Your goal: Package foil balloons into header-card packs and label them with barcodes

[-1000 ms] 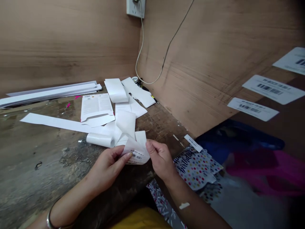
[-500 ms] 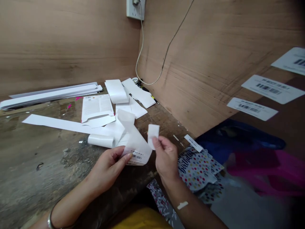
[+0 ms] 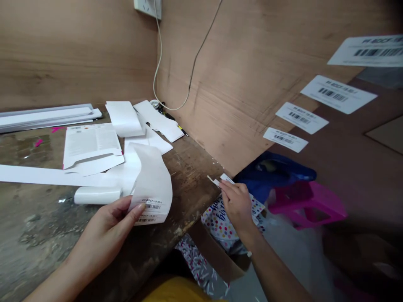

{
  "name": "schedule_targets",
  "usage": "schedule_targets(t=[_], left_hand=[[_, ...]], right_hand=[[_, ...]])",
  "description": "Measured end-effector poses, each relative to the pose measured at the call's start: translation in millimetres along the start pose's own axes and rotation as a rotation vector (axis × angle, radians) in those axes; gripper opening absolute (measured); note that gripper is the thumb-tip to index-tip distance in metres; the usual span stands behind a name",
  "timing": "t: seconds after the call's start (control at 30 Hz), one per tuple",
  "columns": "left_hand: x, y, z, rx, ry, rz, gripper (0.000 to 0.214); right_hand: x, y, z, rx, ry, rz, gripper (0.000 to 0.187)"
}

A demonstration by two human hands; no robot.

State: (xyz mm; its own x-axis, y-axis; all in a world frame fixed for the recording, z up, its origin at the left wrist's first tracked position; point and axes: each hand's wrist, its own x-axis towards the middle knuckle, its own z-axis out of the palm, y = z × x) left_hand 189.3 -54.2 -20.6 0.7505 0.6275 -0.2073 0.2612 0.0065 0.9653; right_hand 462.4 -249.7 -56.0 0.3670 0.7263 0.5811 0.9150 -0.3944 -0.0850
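Observation:
My left hand (image 3: 116, 222) pinches a curling strip of white barcode labels (image 3: 154, 184) between thumb and fingers, with printed labels at its lower end. My right hand (image 3: 237, 205) reaches to the table's right edge, its fingers close together. A small white label (image 3: 215, 182) shows nearly edge-on at its fingertips, and the hand hides part of it. Just beyond the fingers, another barcode label (image 3: 227, 178) sticks out at the edge. A dotted birthday gift bag (image 3: 217, 220) lies below the right hand.
Several barcode labels (image 3: 338, 94) are stuck along the wooden wall at right. White label rolls (image 3: 124, 119), an opened flat carton (image 3: 91, 144) and stacked white strips (image 3: 47, 117) lie on the worn table (image 3: 176, 180). A pink plastic item (image 3: 310, 203) stands lower right.
My right hand has moved right and away from the strip with the small label, down to the table's edge. My left hand still holds the strip. The view has turned right.

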Motion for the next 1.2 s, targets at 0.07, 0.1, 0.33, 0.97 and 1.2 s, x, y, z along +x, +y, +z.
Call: schedule_targets(t=[0.07, 0.1, 0.33, 0.97, 1.2], left_hand=[[0, 1, 0.2, 0.010, -0.003, -0.003, 0.041], [0, 2, 0.1, 0.012, -0.007, -0.006, 0.041], [1, 2, -3.9, -0.016, -0.035, -0.017, 0.039], [-7, 11, 3.6, -0.260, -0.056, 0.103, 0.023], [-6, 11, 4.8, -0.241, -0.089, 0.141, 0.023]], right_hand=[[2, -3, 0, 0.000, -0.068, -0.019, 0.024], [3, -5, -3, -0.005, -0.107, -0.028, 0.024], [20, -21, -58, -0.030, -0.099, 0.035, 0.032], [60, -136, -8, 0.728, 0.011, 0.120, 0.032], [54, -142, -5, 0.811, -0.183, -0.289, 0.026]])
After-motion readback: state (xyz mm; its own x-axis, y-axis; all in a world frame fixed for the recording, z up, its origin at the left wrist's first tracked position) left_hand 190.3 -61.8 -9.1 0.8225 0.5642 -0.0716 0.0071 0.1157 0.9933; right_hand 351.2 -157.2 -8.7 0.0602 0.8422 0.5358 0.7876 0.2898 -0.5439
